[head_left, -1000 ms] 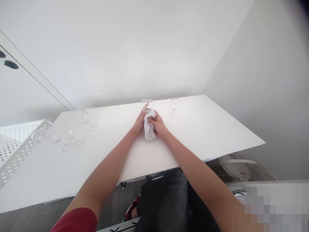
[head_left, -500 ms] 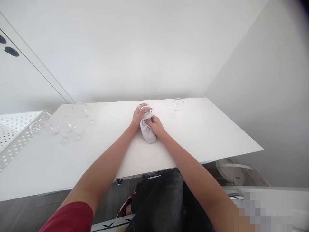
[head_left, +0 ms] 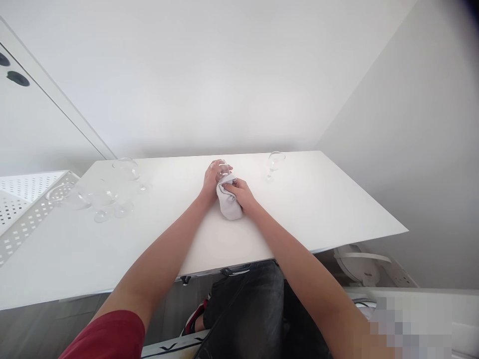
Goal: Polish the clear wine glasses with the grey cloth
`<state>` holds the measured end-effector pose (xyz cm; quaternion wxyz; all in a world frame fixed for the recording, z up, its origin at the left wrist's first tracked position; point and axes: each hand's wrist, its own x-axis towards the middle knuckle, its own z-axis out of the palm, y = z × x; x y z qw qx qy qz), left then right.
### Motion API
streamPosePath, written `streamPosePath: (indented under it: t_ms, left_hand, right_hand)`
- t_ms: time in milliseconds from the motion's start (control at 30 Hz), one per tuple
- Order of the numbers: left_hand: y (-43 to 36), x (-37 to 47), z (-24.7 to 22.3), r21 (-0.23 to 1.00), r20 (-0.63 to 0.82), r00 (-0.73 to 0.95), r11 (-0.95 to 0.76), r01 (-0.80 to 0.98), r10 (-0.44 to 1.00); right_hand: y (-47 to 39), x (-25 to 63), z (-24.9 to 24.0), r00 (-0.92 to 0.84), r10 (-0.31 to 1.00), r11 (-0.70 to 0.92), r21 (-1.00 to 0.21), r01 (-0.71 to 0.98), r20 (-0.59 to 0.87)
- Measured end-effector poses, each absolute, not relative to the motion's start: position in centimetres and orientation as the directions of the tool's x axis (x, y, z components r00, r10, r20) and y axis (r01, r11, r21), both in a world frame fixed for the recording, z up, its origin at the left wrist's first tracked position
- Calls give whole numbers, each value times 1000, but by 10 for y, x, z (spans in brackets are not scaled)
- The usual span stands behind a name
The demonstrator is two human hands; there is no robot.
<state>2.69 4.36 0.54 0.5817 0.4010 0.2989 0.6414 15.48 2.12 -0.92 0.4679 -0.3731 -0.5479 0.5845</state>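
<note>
The sleeve is red, the trousers blackish.

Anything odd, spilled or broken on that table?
Nothing stands out: no spill shows, and the lone glass at right stands upright on the table. The left hand holds another glass, partly covered by cloth. Small chips would be too fine to see.

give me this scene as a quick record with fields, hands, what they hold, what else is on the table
left hand: around a see-through glass
right hand: grips a pale cloth
cloth position: bunched at the near end of the held glass, its lower part hanging toward the person
right side of table: one stemmed glass, near the back edge
left side of table: several stemmed glasses; overlap makes the exact count hard to tell
surface: white table
clothing: red sleeve on the left arm
</note>
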Motion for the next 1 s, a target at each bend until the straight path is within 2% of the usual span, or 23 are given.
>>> streamPosePath:
  t_ms: [67, 133, 500, 767, 867, 1000]
  left_hand:
    - [46, 27, 3, 845, 160, 8, -133, -518, 987]
    - [48, 27, 2, 844, 163, 17, -131, -519, 986]
    - [46, 28, 5, 862, 107, 42, -72, -501, 993]
    - [44, 27, 7, 829, 94, 83, -32, -559, 992]
    - [43, 27, 8, 820, 101, 111, -19, -573, 989]
    - [44, 28, 10, 825, 78, 117, 1, -565, 990]
  right_hand:
    - [22, 156, -10, -302, 953, -28, -979, -200, 34]
    - [23, 157, -11, -295, 955, -29, -976, -216, 37]
    - [23, 158, -10, -283, 959, -47, -982, -185, 8]
    - [19, 160, -1, -361, 929, -219, -905, -366, -79]
    - [19, 161, 1, -383, 917, -254, -899, -357, -107]
    - [19, 161, 0, -371, 924, -220, -919, -328, -89]
